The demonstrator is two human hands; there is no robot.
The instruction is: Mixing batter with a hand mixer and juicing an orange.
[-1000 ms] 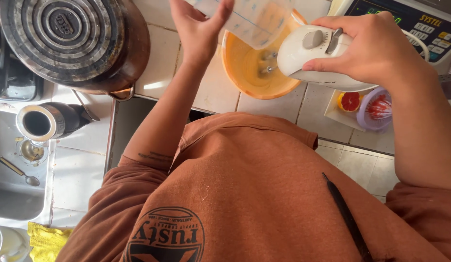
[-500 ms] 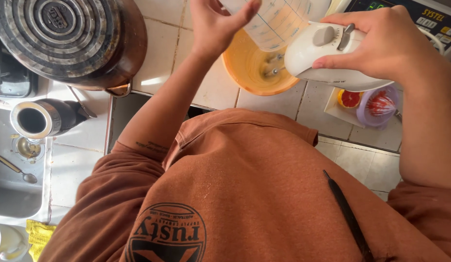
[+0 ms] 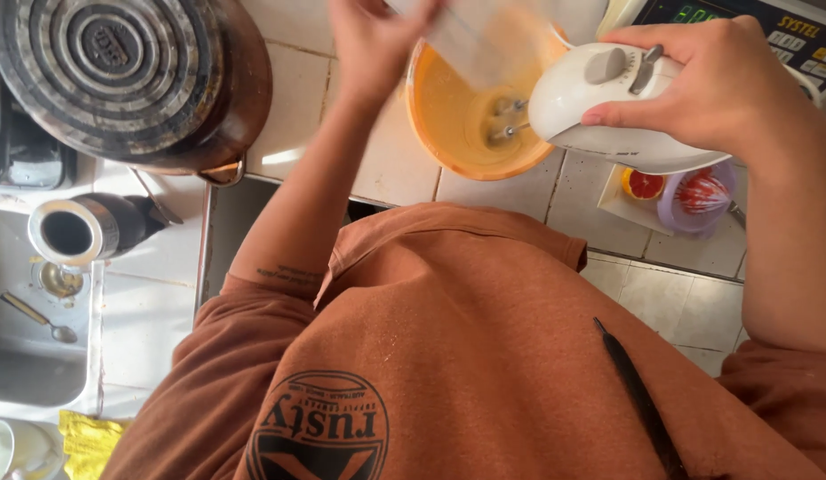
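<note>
- the right hand point(image 3: 715, 89) is clenched around a white hand mixer point(image 3: 608, 107), fingers wrapped over its handle.
- the mixer's metal beaters point(image 3: 504, 120) dip into an orange bowl point(image 3: 439, 116) of pale batter, which sits on the white tiled counter point(image 3: 297, 89).
- the left hand point(image 3: 373, 44) grasps a blurred clear plastic container point(image 3: 484, 36), tilted above the bowl.
- a large dark lidded pot point(image 3: 119, 80) stands well apart at the left, a steel mug point(image 3: 75, 231) just below it.
- a halved citrus point(image 3: 644, 184) and a purple juicer point(image 3: 702, 196) lie beneath the mixer.
</note>
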